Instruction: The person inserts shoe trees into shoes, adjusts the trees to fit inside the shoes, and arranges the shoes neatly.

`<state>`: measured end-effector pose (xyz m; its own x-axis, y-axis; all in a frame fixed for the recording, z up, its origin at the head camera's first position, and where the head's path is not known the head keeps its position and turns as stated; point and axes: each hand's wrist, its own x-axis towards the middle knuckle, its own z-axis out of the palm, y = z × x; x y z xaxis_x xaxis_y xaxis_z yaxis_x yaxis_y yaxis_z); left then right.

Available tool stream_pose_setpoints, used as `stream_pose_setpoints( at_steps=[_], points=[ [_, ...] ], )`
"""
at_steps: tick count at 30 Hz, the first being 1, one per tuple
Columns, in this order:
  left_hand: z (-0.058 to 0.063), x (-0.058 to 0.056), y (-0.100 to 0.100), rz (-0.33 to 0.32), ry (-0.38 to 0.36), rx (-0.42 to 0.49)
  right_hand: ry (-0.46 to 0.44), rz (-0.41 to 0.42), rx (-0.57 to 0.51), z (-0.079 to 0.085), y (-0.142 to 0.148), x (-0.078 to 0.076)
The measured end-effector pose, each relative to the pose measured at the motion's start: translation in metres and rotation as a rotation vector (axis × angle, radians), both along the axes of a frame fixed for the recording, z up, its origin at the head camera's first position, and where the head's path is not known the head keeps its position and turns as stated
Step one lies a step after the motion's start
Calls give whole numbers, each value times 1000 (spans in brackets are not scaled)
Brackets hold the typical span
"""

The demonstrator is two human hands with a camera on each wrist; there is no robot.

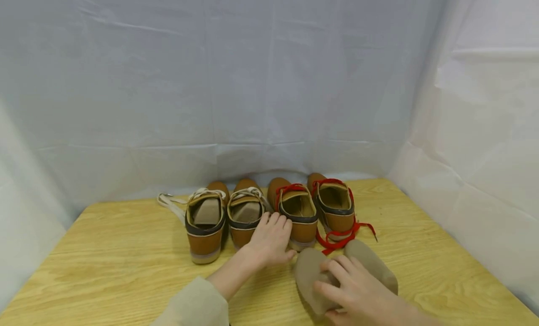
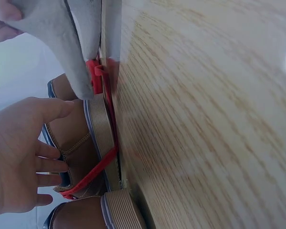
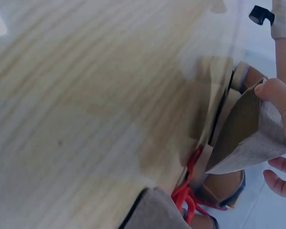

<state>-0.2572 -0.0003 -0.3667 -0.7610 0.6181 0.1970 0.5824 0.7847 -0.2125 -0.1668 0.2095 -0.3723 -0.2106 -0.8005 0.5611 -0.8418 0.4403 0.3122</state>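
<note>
While, in the head view, the right hand grips a taupe shoe insert beside a second insert on the table, the left hand is at a red-laced brown shoe. From the left wrist, its fingers look relaxed and parted, possibly touching that shoe. From the right wrist, the thumb pinches the held insert's edge.

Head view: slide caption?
Left hand beside brown low-cut shoe with red laces; right hand holding rounded taupe shoe insert over yellow wooden table.
</note>
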Motion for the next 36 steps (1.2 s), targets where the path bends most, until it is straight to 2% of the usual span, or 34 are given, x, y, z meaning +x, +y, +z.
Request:
stream_pose_setpoints(
  at_steps=[4,12,16,19,27,36],
  points=[
    [-1,0,0,-3,7,1,-12,24,-15,8,4,-2],
    [-1,0,0,-2,-4,-8,53,66,-7,29,14,-14],
    [0,1,-1,-3,-11,-16,32,19,32,40,19,-17],
    [0,1,-1,-5,-9,-19,48,-17,45,47,21,-20],
    [1,1,-2,-3,-15,-30,63,-35,46,62,22,-30],
    [2,0,-2,-3,-24,-34,103,-84,55,72,23,-42]
  ],
)
